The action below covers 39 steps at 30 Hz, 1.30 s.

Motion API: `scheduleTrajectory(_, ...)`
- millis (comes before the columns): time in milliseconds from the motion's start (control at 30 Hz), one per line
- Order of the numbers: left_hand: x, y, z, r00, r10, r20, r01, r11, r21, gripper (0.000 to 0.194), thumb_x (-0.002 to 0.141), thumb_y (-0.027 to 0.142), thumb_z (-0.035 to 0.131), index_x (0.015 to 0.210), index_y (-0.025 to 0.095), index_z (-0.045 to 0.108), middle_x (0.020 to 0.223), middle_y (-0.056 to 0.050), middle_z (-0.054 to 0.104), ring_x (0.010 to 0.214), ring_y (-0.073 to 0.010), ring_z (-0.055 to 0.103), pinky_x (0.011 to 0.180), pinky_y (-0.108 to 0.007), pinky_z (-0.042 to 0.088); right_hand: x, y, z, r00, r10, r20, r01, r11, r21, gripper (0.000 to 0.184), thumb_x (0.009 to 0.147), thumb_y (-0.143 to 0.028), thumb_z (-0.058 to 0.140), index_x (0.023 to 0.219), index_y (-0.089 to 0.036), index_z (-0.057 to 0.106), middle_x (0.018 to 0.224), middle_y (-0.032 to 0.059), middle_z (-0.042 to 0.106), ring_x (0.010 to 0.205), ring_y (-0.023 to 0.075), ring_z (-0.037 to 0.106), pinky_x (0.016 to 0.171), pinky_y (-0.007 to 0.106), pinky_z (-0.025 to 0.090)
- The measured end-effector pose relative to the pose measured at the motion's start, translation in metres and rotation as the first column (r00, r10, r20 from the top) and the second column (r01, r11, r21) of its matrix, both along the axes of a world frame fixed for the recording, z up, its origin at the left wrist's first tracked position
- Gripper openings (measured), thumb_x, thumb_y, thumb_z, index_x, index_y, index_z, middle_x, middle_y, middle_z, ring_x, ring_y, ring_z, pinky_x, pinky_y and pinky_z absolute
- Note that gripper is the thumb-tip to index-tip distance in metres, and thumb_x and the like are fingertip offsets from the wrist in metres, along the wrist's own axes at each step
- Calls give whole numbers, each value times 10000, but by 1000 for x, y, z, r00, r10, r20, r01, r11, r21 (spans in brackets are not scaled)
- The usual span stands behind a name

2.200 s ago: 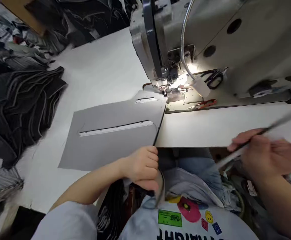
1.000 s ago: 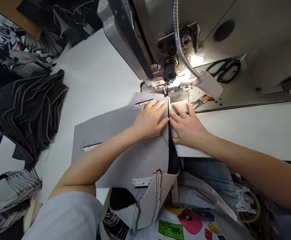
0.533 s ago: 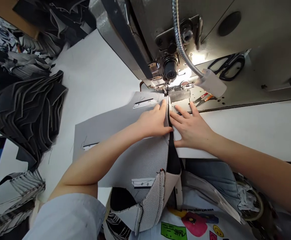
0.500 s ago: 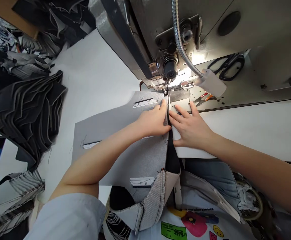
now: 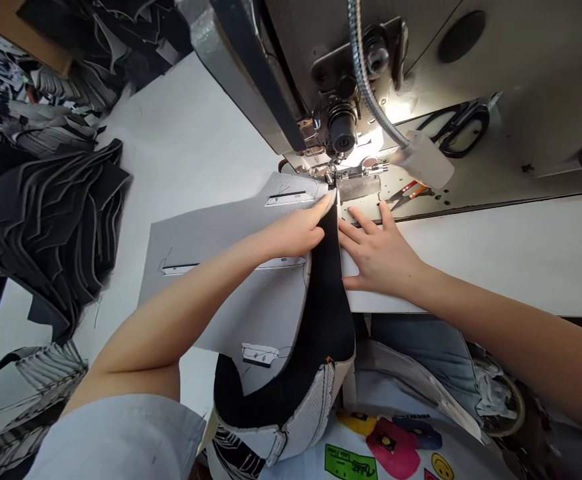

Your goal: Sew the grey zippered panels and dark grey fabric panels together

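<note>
A grey fabric panel [image 5: 231, 313] with white slotted strips runs under the presser foot of the sewing machine [image 5: 338, 157]. Below it lies a second piece, whose black side [image 5: 323, 313] shows along the right, with a pale woven stitched band [image 5: 305, 413] hanging over the table edge. My left hand [image 5: 298, 230] grips the panel's right edge close to the foot, index finger stretched forward and the other fingers curled. Flat and spread, my right hand [image 5: 381, 257] rests on the table and machine bed, fingertips beside the fabric edge.
Orange-handled thread snips [image 5: 408, 193] and black-handled scissors [image 5: 463, 130] lie on the machine bed. A lamp on a flexible metal neck [image 5: 428, 160] hangs above it. Stacked dark fabric pieces [image 5: 55, 227] sit on the white table [image 5: 181, 133] at left.
Both hands have come to the fabric at the machine since the earliest frame. Lately my left hand has shifted left with the panel's edge, baring more black underneath. The right hand stays put.
</note>
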State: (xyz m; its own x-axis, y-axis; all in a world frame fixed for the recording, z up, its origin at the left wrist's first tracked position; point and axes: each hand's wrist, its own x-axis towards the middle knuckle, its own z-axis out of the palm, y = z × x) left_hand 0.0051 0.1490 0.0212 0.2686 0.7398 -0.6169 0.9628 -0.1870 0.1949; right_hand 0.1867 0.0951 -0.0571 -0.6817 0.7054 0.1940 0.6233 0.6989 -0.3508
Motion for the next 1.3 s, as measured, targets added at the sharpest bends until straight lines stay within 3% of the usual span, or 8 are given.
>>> scheduleTrajectory(67, -2, -1, -4, 998, 16, 54, -17, 1000, 21, 811, 845, 161, 371, 1609, 108, 104, 1615, -122, 337, 1462, -289, 385, 1199, -399, 339, 0, 0, 1, 1000, 3, 5, -3, 1000, -2, 681, 827, -503, 655, 1376, -110, 561, 1489, 183, 519, 1427, 453, 354, 1136, 748, 122)
scheduleTrajectory(267, -5, -6, -13, 986, 37, 163, -47, 997, 61, 797, 842, 185, 368, 1609, 130, 155, 1553, -102, 452, 1417, -281, 454, 1205, -416, 350, 1, 2, 1, 999, 15, 33, -15, 1000, -10, 700, 830, -523, 641, 1385, -106, 554, 1488, 178, 521, 1438, 447, 344, 1142, 741, 127)
scheduleTrajectory(833, -3, 1, -10, 960, 28, 278, -30, 1000, 4, 795, 782, 153, 369, 1567, 92, 260, 1611, -79, 353, 1468, -250, 377, 1219, -381, 338, -5, -4, -2, 999, -29, 29, 29, 1000, 2, 715, 838, -528, 622, 1414, -117, 519, 1506, 176, 498, 1444, 435, 335, 1150, 727, 126)
scheduleTrajectory(933, -3, 3, -12, 963, 24, 267, -25, 1000, 1, 805, 780, 163, 370, 1571, 90, 243, 1616, -82, 344, 1480, -241, 357, 1224, -358, 326, -3, -3, -1, 998, -60, 33, 60, 998, 21, 747, 810, -518, 666, 1400, -86, 512, 1537, 221, 437, 1447, 442, 325, 1150, 717, 170)
scheduleTrajectory(1033, -4, 3, -16, 969, 26, 244, -28, 1000, 5, 840, 781, 165, 375, 1590, 63, 169, 1649, -96, 245, 1521, -240, 265, 1260, -368, 249, 0, -3, 0, 996, -81, -22, 83, 991, 105, 590, 829, -446, 685, 1284, -84, 583, 1406, 252, 538, 1396, 420, 403, 1147, 673, 245)
scheduleTrajectory(1133, -5, 2, -16, 962, 13, 274, -13, 1000, -5, 841, 776, 151, 369, 1586, 39, 172, 1653, -93, 206, 1537, -235, 211, 1279, -381, 187, 1, -6, -2, 992, 104, -69, -80, 957, 280, 256, 930, -275, 573, 1139, -155, 661, 1179, 157, 671, 1260, 314, 554, 1135, 543, 358)
scheduleTrajectory(1233, -6, 2, -13, 957, 25, 289, -17, 999, -33, 830, 779, 126, 348, 1583, 20, 171, 1660, -85, 170, 1544, -209, 180, 1283, -349, 153, 0, -14, -4, 952, 305, -11, -278, 881, 382, 279, 950, -110, 474, 1118, -120, 697, 1134, 139, 710, 1166, 258, 634, 1064, 414, 473)
scheduleTrajectory(1300, -5, 3, -11, 962, 36, 269, -20, 998, -61, 819, 792, 112, 336, 1586, 21, 154, 1666, -78, 148, 1547, -193, 164, 1280, -323, 147, -1, -19, -4, 942, 335, 25, -321, 874, 365, 329, 936, -66, 464, 1179, -55, 686, 1194, 178, 703, 1185, 269, 639, 1047, 389, 503)
